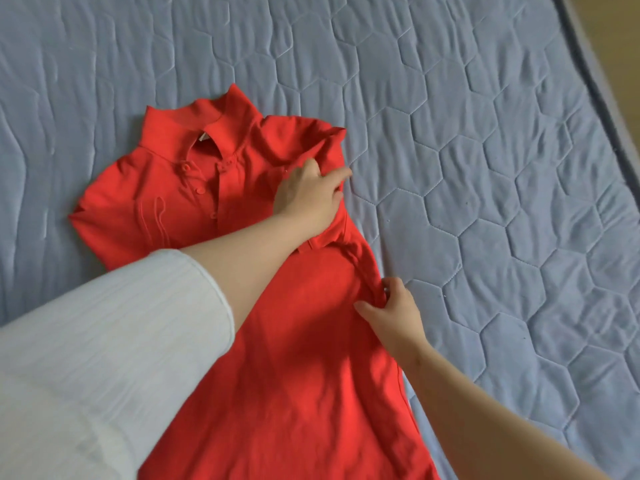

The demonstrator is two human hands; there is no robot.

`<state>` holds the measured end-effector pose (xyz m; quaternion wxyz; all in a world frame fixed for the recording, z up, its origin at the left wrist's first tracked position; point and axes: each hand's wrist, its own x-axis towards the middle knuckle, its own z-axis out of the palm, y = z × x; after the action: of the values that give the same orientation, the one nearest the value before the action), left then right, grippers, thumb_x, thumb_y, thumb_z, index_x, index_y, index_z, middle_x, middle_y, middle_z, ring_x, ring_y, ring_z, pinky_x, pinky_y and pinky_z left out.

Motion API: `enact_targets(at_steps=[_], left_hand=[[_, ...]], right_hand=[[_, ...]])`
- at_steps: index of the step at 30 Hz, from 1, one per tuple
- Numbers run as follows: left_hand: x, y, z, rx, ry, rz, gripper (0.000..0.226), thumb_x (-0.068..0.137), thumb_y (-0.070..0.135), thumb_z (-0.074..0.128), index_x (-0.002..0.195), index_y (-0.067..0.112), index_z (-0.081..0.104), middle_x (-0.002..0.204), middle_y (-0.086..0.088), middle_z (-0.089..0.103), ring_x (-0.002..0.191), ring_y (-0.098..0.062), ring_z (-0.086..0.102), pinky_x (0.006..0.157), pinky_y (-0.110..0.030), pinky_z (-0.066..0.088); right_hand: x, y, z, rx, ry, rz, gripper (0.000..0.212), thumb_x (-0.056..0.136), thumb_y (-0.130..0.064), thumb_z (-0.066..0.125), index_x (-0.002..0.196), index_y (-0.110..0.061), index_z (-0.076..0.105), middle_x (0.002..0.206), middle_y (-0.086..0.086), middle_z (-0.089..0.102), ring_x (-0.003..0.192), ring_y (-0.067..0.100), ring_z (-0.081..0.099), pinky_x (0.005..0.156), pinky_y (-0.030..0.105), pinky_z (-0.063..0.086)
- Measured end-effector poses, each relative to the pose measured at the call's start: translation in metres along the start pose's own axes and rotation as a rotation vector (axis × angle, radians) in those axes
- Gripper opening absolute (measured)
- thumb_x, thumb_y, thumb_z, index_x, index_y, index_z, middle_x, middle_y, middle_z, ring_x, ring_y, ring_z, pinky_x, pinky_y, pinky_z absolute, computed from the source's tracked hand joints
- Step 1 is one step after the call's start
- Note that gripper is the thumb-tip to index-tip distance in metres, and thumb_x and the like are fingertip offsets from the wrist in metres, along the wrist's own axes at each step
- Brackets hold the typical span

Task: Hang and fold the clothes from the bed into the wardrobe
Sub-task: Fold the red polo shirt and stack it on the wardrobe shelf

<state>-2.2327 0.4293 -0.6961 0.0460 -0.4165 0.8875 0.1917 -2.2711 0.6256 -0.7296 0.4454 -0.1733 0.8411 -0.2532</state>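
A red polo shirt (pixel 194 202) lies front up on the blue quilted bed (pixel 485 168), collar toward the far side. Its right side is folded inward. My left hand (pixel 308 195) reaches across and holds the folded shoulder and sleeve, fingers curled on the cloth, index finger pointing out over the edge. My right hand (pixel 391 310) pinches the shirt's folded side edge lower down, thumb on top of the fabric. The shirt's hem runs out of the frame at the bottom.
The quilted cover spreads wide on all sides of the shirt. The bed's dark-piped edge (pixel 602 84) curves down the far right, with a strip of floor (pixel 623 26) beyond it. A white ribbed sleeve (pixel 104 341) covers my left upper arm.
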Motion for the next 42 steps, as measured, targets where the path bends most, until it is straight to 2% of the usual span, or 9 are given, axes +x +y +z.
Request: enact_targets(at_steps=[2,4,8,12,19,24,33,37,42], left_hand=[[-0.002,-0.001,0.008,0.064,-0.312,-0.081,0.04,0.097,0.038,0.036,0.137,0.04,0.039,0.129,-0.013,0.041,0.121,-0.034,0.04,0.098,-0.04,0.035],[-0.003,-0.006,0.012,0.109,-0.393,-0.137,0.039,0.098,0.04,0.03,0.136,0.036,0.041,0.136,-0.011,0.04,0.126,-0.032,0.036,0.101,-0.041,0.032],[-0.004,-0.003,0.01,-0.077,-0.197,-0.246,0.034,0.095,0.042,0.041,0.111,0.016,0.059,0.123,-0.011,0.059,0.116,-0.032,0.052,0.089,-0.036,0.04],[-0.017,-0.011,-0.004,-0.403,0.006,-0.427,0.03,0.083,0.044,0.063,0.069,0.017,0.059,0.098,-0.01,0.07,0.099,-0.029,0.061,0.078,-0.032,0.044],[-0.069,-0.091,-0.034,-0.731,0.274,-0.613,0.018,0.074,0.017,0.073,0.082,0.024,0.059,0.076,0.008,0.05,0.079,-0.015,0.052,0.074,-0.03,0.042],[-0.112,-0.17,-0.046,-0.937,0.396,-0.72,0.018,0.079,0.007,0.067,0.089,0.02,0.06,0.068,0.004,0.047,0.058,-0.007,0.043,0.063,-0.025,0.039],[-0.15,-0.247,-0.034,-1.059,0.243,-0.756,0.053,0.085,-0.007,0.054,0.131,0.017,0.046,0.123,0.0,0.052,0.099,-0.009,0.05,0.087,-0.023,0.043],[-0.173,-0.242,-0.026,-0.979,0.235,-0.676,0.079,0.078,0.002,0.067,0.143,0.023,0.028,0.138,0.004,0.034,0.12,-0.007,0.039,0.101,-0.023,0.033],[-0.241,-0.207,0.002,-0.714,0.15,-0.704,0.089,0.068,0.011,0.078,0.142,0.01,0.028,0.135,-0.017,0.04,0.127,-0.028,0.037,0.104,-0.026,0.026]], right_hand=[[-0.01,0.012,-0.001,-0.029,-0.027,0.04,0.027,0.076,-0.02,0.066,0.092,-0.022,0.044,0.093,0.0,0.055,0.078,0.016,0.051,0.063,0.025,0.034],[-0.018,0.021,-0.002,-0.059,-0.05,0.038,0.023,0.077,-0.016,0.064,0.081,-0.024,0.043,0.078,-0.005,0.054,0.067,0.012,0.049,0.053,0.018,0.035],[-0.031,0.025,-0.008,0.031,-0.044,-0.021,0.018,0.084,-0.01,0.056,0.092,-0.027,0.056,0.07,-0.014,0.055,0.066,0.01,0.053,0.052,0.007,0.037],[-0.063,0.008,0.003,0.093,-0.172,-0.147,0.05,0.089,-0.009,0.052,0.118,-0.05,0.046,0.097,-0.031,0.057,0.088,-0.012,0.052,0.071,-0.005,0.033],[-0.117,-0.018,0.067,0.037,-0.484,-0.239,0.074,0.089,-0.011,0.053,0.119,-0.066,0.013,0.108,-0.048,0.034,0.093,-0.037,0.034,0.08,-0.01,0.022],[-0.139,-0.045,0.118,-0.072,-0.543,-0.253,0.076,0.087,-0.016,0.054,0.126,-0.065,0.009,0.105,-0.023,0.052,0.088,-0.007,0.05,0.07,-0.009,0.027],[-0.159,-0.058,0.201,-0.197,-0.66,-0.199,0.076,0.085,-0.015,0.055,0.145,-0.043,0.017,0.075,-0.011,0.05,0.066,0.01,0.05,0.061,0.01,0.038],[-0.16,-0.05,0.201,-0.354,-0.516,-0.279,0.064,0.079,-0.023,0.064,0.138,-0.026,0.037,0.104,-0.007,0.051,0.095,0.009,0.049,0.086,0.016,0.037],[-0.166,-0.021,0.166,-0.812,-0.372,-0.217,0.062,0.077,-0.048,0.059,0.134,-0.035,0.037,0.128,-0.008,0.047,0.125,0.018,0.039,0.1,0.03,0.029]])
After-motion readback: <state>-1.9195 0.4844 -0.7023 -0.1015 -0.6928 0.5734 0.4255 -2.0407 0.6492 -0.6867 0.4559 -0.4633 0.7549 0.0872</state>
